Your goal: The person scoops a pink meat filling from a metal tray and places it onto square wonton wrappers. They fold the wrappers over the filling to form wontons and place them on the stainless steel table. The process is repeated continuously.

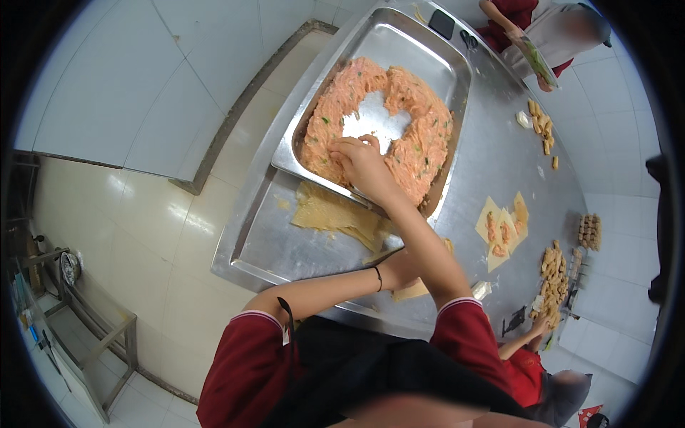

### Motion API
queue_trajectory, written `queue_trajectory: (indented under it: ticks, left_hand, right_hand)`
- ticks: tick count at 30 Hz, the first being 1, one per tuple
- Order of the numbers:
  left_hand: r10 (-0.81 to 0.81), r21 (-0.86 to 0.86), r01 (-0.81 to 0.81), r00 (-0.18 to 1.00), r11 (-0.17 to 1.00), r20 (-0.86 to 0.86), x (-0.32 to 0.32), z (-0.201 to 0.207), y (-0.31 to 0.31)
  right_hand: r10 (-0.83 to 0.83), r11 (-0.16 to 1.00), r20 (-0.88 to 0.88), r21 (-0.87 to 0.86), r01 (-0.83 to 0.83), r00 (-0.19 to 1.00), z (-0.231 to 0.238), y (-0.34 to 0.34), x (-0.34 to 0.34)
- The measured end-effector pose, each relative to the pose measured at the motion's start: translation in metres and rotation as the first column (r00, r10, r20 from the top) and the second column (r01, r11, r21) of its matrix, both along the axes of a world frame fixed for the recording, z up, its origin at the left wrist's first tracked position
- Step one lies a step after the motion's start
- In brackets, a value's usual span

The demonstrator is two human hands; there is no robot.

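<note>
A deep metal tray (pixel 457 60) holds pink minced meat filling (pixel 424 132) flecked with green, heaped along both sides around a bare patch of metal. My right hand (pixel 362 165) reaches into the tray's near left part, its fingers closed in a pinch at the filling. Crossing beneath my right forearm, my left hand (pixel 401 271) is low over the table beside a yellow wrapper sheet (pixel 412 290); its fingers are mostly hidden by the forearm. A stack of thin yellow wrapper sheets (pixel 335 214) lies against the tray's near edge.
The metal table (pixel 492 143) bears wrappers topped with filling (pixel 501 228) on the right, and piles of finished rolls (pixel 553 274) beyond them. One co-worker (pixel 531 36) stands at the far right, another (pixel 528 364) at the near right. A phone (pixel 442 24) and scissors (pixel 469 39) lie behind the tray.
</note>
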State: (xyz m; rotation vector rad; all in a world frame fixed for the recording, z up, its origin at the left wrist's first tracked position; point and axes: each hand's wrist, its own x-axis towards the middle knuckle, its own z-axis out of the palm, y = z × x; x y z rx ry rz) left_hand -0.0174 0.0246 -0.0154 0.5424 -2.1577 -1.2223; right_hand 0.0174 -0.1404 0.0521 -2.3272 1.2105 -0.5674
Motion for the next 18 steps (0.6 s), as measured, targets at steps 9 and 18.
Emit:
queue_trajectory:
  ticks: [9,18]
  left_hand:
    - [-0.051,0.049,0.051,0.999,0.998,0.003,0.001,0.001,-0.002]
    - [0.027,-0.405,0.071,0.973,0.912,0.231,0.007,-0.006,0.004]
  right_hand:
    - [-0.025,0.995,-0.059,0.090,0.031,0.998,0.013,0.010,-0.006]
    - [-0.170,0.981,-0.081,0.079,0.176,0.982,0.021,0.000,-0.033]
